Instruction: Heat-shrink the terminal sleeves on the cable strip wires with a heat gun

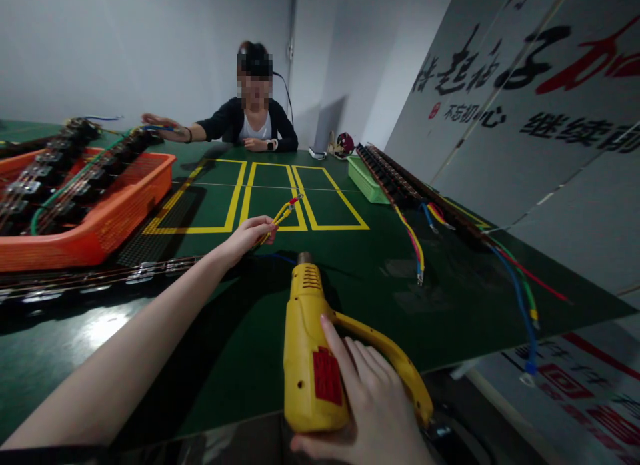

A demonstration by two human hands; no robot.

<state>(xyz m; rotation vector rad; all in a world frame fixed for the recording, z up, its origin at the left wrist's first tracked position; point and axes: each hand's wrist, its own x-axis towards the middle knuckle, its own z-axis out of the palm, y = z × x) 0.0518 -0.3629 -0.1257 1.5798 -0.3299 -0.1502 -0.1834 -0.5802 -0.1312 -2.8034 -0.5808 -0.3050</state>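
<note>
My left hand is closed around yellow wires whose ends carry metal lugs, one with a red sleeve. These ends point up and to the right, over the green table. My right hand grips a yellow heat gun at the table's near edge. Its metal nozzle points away from me, a little below and to the right of the wire ends, apart from them. Left of my left hand lies a long dark strip assembly with metal pieces, partly hidden by my forearm.
An orange basket at left holds several dark strip assemblies. A co-worker sits across, one hand at an assembly. Yellow tape rectangles mark the table. At right, a green basket supports more assemblies with hanging coloured wires.
</note>
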